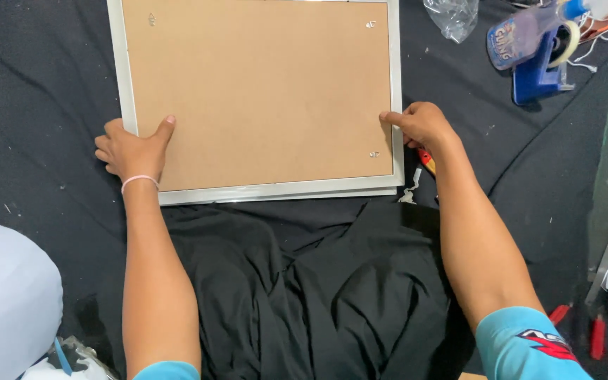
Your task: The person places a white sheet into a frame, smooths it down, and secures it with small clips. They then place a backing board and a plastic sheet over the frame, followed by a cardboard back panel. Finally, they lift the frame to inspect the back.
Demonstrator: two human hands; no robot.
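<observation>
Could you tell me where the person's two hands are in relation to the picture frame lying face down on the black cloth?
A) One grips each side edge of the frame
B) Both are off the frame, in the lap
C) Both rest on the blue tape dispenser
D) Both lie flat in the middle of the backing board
A: the left hand grips the left edge of the picture frame, thumb on the brown backing board, and the right hand holds the right edge.

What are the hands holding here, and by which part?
Both hold the picture frame, lying back-side up on black cloth: the left hand at its left edge, the right hand at its right edge, thumbs on the backing board.
</observation>
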